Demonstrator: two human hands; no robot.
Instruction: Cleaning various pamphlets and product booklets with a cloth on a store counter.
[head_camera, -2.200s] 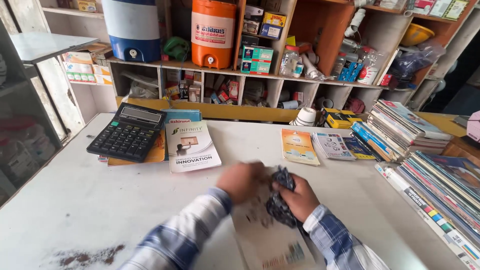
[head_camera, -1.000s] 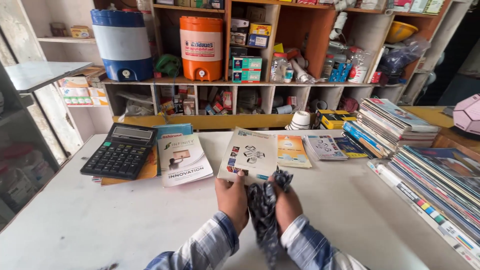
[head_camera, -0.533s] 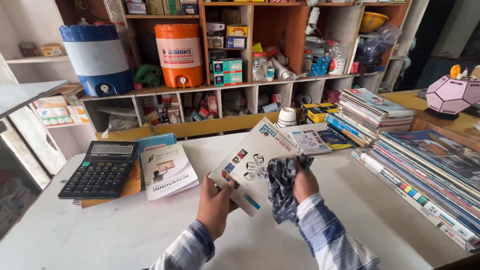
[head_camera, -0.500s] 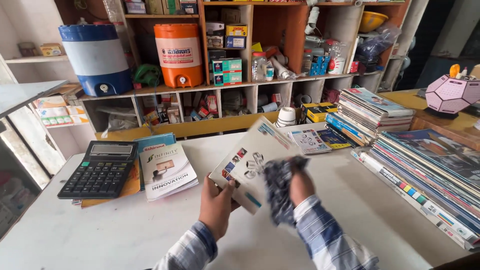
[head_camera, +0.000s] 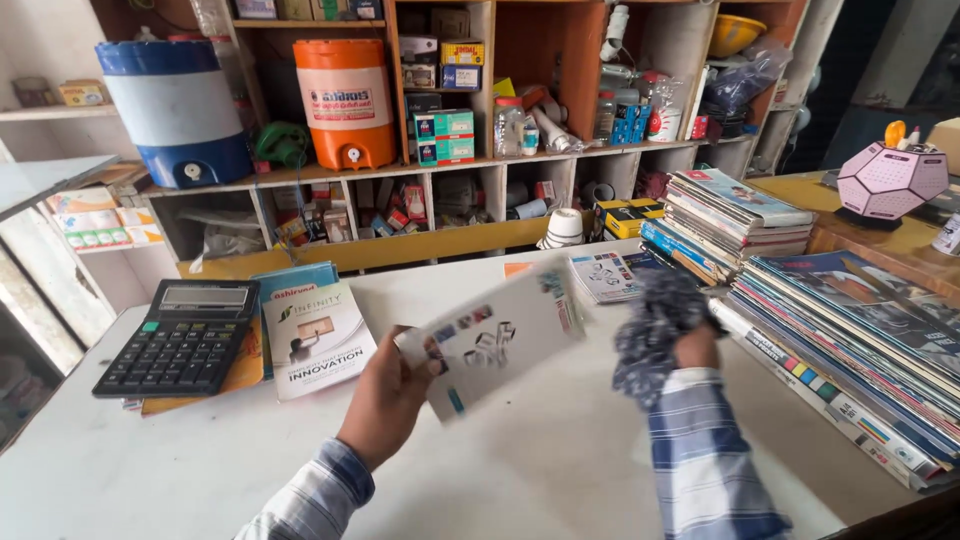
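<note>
My left hand (head_camera: 385, 395) holds a thin white booklet (head_camera: 497, 340) with small pictures on its cover, lifted above the white counter (head_camera: 130, 470) and tilted. My right hand (head_camera: 695, 345) is shut on a dark patterned cloth (head_camera: 655, 325), which hangs bunched to the right of the booklet, apart from it. Both sleeves are blue-and-white plaid.
A black calculator (head_camera: 180, 335) and a white brochure (head_camera: 315, 335) lie at the left. Stacks of magazines (head_camera: 850, 340) fill the right side. Leaflets (head_camera: 605, 275) lie at the back. Shelves behind hold an orange cooler (head_camera: 348, 100), a blue-white cooler (head_camera: 175, 110) and boxes. A pink polyhedron (head_camera: 890, 180) stands far right.
My hands lifted the booklet off the counter. The cloth was against the booklet half a second ago; now my right hand has swung it away to the right, and the booklet tilts left.
</note>
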